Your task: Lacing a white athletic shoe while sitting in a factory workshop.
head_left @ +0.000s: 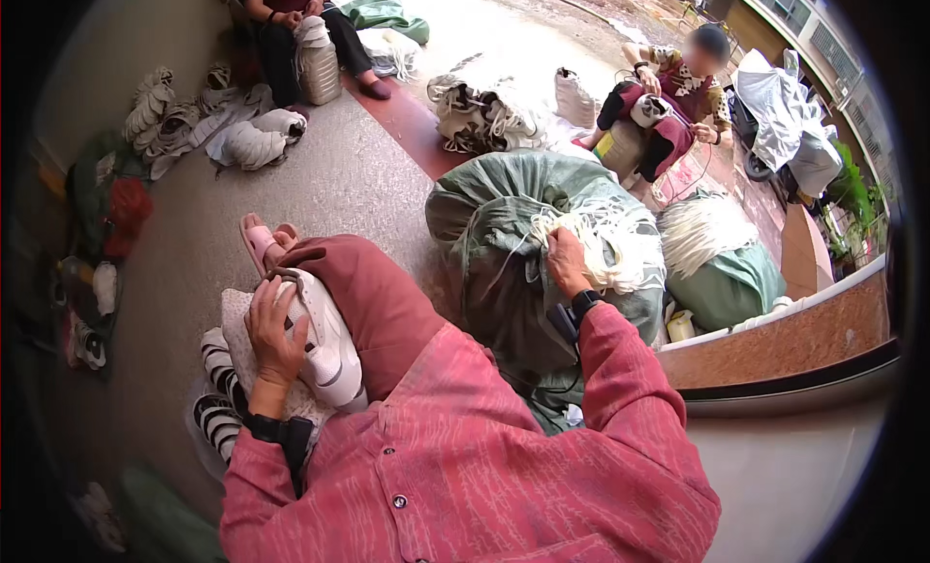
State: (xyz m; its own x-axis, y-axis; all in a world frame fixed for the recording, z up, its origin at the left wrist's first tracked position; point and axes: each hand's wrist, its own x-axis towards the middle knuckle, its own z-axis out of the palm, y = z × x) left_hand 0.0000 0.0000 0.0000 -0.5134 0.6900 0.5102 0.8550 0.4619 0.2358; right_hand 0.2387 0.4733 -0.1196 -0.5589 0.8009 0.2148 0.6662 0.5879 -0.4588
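A white shoe (327, 335) lies across my left thigh, its dark opening toward my knee. My left hand (275, 328) rests over its side, with fingers stretched and thumb apart. Beneath that hand is a pale dotted surface (235, 321), perhaps a cushion or cloth. Over to the right, my right hand (568, 260) has its fingers closed on a bundle of white shoelaces (615, 248). The laces are heaped on top of a large, bulging green sack (484, 219). How many strands are pinched is hidden by my fingers.
Black-and-white striped shoes (218, 425) sit beside my left arm. Shoe piles lie at the far left (257, 141) and far middle (484, 112). A second green sack (731, 282) carries more white laces (712, 234). Two people (678, 88) sit farther off, handling shoes.
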